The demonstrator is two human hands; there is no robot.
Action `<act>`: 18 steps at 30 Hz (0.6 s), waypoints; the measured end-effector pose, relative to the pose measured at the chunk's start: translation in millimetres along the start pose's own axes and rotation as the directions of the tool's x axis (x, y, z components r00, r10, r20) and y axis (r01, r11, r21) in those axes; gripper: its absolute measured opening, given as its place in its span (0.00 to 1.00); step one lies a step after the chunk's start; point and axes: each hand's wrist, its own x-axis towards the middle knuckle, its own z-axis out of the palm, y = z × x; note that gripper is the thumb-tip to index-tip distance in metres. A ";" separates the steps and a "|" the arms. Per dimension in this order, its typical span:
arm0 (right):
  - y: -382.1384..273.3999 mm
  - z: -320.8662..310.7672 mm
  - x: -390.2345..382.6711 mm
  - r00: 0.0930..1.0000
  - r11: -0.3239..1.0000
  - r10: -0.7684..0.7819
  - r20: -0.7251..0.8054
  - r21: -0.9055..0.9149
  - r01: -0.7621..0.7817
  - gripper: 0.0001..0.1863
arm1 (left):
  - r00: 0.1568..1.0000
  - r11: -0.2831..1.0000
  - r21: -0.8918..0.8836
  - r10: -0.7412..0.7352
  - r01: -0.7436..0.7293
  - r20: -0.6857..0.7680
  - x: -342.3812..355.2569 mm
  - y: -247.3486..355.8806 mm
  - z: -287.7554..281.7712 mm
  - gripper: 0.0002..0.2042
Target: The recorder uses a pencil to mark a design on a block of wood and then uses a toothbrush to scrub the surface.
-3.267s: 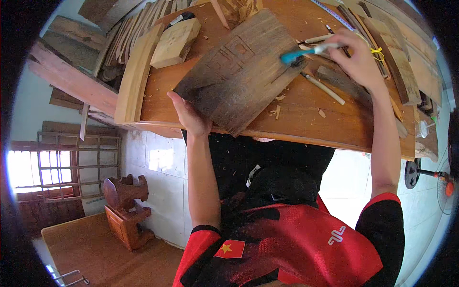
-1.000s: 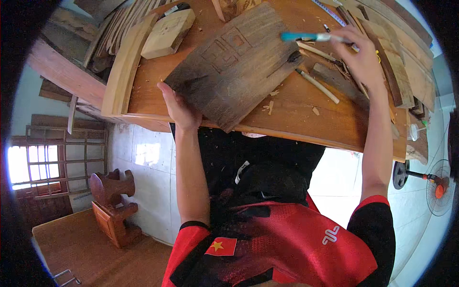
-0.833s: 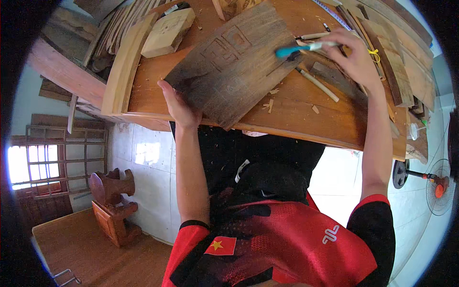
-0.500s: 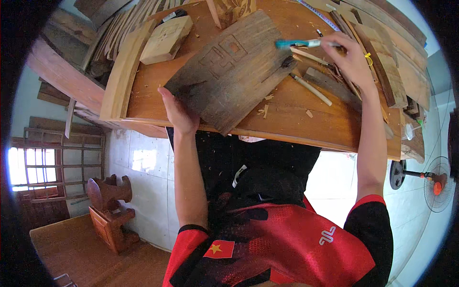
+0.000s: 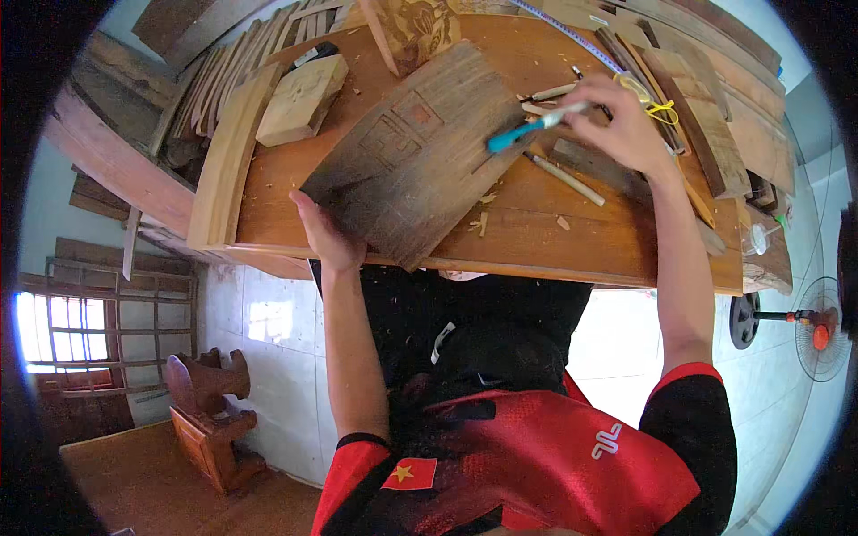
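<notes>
My left hand (image 5: 332,234) grips a dark, weathered wooden board (image 5: 438,174) by its near left corner, fingers hidden beneath it. The board lies aslant over the workbench, with carved rectangular outlines and a small reddish patch on its upper face. In my right hand (image 5: 617,121) is a small brush (image 5: 518,136) with a white handle and a teal end, smeared by motion. Its teal end is over the right part of the board; whether it touches cannot be made out. Just below that hand lies a pale-handled carving tool (image 5: 565,179).
Wood chips litter the workbench (image 5: 617,232). A pale wood block (image 5: 302,100) and a long plank (image 5: 222,165) stand at the left. A tape measure (image 5: 572,34), yellow scissors (image 5: 660,109) and stacked timber (image 5: 702,121) are at the far right. A carved panel (image 5: 420,34) stands behind.
My right hand has brought the brush down and left, its teal end now lower over the board's right side. The view has shifted slightly; my left hand keeps its hold.
</notes>
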 end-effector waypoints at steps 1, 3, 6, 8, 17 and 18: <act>-1.4 -0.2 2.5 0.998 1.000 0.009 -0.065 0.009 -0.008 0.10 | 0.999 1.000 0.014 -0.008 0.008 -0.031 0.0 0.8 3.3 0.43; -2.8 3.6 2.7 0.973 0.998 0.044 -0.229 -0.034 -0.053 0.10 | 1.000 1.000 -0.006 -0.007 0.007 0.022 0.5 -0.2 -1.5 0.43; -4.6 3.4 0.0 0.997 0.998 -0.068 0.032 -0.002 0.068 0.11 | 0.998 1.000 -0.012 0.014 -0.013 0.067 4.4 -4.1 -7.2 0.43; -6.1 2.3 0.8 1.000 1.000 -0.017 0.006 -0.011 0.017 0.10 | 0.997 1.000 0.011 0.025 -0.026 0.070 5.0 -2.3 -7.0 0.43; -4.9 3.5 0.7 0.997 0.999 0.033 -0.064 0.003 -0.033 0.11 | 0.997 1.000 -0.006 -0.019 0.019 0.071 0.1 -1.3 -7.1 0.43; -4.0 0.8 3.1 0.986 0.999 0.040 -0.164 -0.015 -0.043 0.10 | 0.999 1.000 0.017 0.001 -0.002 0.054 2.2 -1.6 -6.0 0.43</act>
